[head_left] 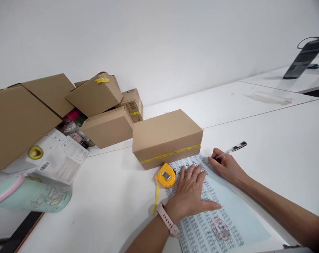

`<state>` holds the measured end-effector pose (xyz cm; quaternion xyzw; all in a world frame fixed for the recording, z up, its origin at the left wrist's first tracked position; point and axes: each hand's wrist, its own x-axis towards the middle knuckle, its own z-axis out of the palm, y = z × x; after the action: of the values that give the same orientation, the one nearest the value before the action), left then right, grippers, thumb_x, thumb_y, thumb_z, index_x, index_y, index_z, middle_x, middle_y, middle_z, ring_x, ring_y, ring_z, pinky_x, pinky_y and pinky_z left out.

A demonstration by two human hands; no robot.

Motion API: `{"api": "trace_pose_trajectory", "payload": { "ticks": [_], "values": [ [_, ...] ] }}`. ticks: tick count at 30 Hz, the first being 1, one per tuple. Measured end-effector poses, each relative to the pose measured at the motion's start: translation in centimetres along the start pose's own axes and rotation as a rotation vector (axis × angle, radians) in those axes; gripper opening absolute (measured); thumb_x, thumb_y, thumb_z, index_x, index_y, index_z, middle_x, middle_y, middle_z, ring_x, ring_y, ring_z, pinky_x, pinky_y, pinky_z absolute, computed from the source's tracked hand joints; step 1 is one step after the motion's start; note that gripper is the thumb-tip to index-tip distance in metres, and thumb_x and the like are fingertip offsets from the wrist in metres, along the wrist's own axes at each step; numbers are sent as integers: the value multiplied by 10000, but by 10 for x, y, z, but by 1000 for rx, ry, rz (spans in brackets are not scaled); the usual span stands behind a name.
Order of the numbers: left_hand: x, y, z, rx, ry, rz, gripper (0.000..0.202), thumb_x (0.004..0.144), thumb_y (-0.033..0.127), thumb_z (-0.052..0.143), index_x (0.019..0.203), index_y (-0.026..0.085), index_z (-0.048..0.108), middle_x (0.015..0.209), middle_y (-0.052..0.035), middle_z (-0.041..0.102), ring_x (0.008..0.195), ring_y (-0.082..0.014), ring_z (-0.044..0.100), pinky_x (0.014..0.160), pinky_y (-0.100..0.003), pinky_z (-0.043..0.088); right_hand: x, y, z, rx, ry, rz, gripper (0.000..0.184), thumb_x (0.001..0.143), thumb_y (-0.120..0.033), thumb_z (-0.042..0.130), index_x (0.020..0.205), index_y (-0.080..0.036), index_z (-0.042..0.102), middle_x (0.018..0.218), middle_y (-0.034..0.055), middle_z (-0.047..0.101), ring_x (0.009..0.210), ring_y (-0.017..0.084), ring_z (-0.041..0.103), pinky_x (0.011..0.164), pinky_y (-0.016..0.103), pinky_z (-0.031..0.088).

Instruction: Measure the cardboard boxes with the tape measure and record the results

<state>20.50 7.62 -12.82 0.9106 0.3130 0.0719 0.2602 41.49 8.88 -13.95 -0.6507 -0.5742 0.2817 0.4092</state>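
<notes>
My left hand (190, 191) lies flat with spread fingers on a light-blue printed sheet (234, 219) that bears dense dark characters and a round red stamp. In my right hand (226, 166) is a black-and-clear pen (234, 147), pinched with its tip down at the sheet's upper right edge. An orange tape measure (166, 175) sits just left of my left fingers, a short length of yellow tape (156, 198) pulled out of it. Behind the sheet stands a closed brown cardboard box (170, 138) with a yellow measuring strip along its front side.
Several cardboard boxes (109, 126) are piled at the left against the wall. A white avocado-printed carton (67, 158) and a mint-green tumbler (47, 193) are at the near left. At the far right stands a dark bottle (303, 58). A seam crosses the white table (286, 140).
</notes>
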Motion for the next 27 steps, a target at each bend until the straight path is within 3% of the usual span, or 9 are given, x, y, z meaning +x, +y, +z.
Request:
{"api": "trace_pose_trajectory", "payload": {
  "ticks": [5,8,10,12,16,19,21,23,27],
  "values": [
    [-1,0,-1,1,13,3,986,767,810,533,1509,203,304,1628,-112,228,1518,-304,102,1235,-568,45,-2,4,-4,-22,89,-7,237,869,-420,533,731,-245,453,520,-53,441,470,130,404,463,272,321],
    [0,-1,0,-8,10,5,982,775,796,539,1506,182,309,1626,-121,229,1516,-307,106,1234,-571,48,-2,12,-16,-169,134,-191,146,896,-375,506,902,-239,559,797,33,619,661,183,546,600,314,433],
    [1,0,-1,-12,2,7,975,783,788,538,1503,173,307,1626,-127,226,1515,-314,107,1230,-582,48,-1,20,-24,-296,102,-323,185,899,-289,461,999,-251,611,944,71,633,823,224,583,701,347,462],
    [0,5,-4,-3,18,14,919,797,760,554,1475,176,345,1616,-137,251,1508,-322,140,1223,-589,80,0,28,-29,-390,51,-410,261,891,-224,417,1003,-252,651,949,93,625,885,250,577,698,355,466],
    [-16,17,-24,2,259,-13,491,869,536,639,1232,222,537,1378,-103,560,1329,-293,450,1130,-494,342,4,41,-28,-511,49,-479,381,847,-119,389,1056,-233,686,944,123,644,890,271,572,638,357,456],
    [-38,14,-39,32,536,-202,283,846,340,688,1076,245,551,1147,-61,641,1122,-277,554,997,-456,439,7,49,-26,-507,95,-453,459,813,-103,406,1179,-236,649,956,109,656,910,269,590,681,365,475],
    [-50,5,-43,66,625,-371,360,808,278,694,1124,246,522,1175,-74,612,1128,-299,534,977,-477,432,8,50,-27,-477,136,-394,456,814,-122,410,1194,-236,634,961,99,663,922,267,607,683,362,479],
    [-58,-7,-40,41,616,-495,546,747,258,720,1233,239,473,1247,-100,573,1197,-333,491,1004,-507,403,8,48,-30,-441,187,-346,432,816,-138,407,1170,-228,638,956,95,671,913,268,621,671,360,476],
    [-63,-18,-35,-156,567,-538,641,695,226,729,1281,220,469,1265,-122,575,1275,-361,456,1074,-544,333,-2,25,-36,-362,435,-349,362,877,-220,404,1138,-207,655,961,126,673,844,282,626,660,383,455]
  ]
}}
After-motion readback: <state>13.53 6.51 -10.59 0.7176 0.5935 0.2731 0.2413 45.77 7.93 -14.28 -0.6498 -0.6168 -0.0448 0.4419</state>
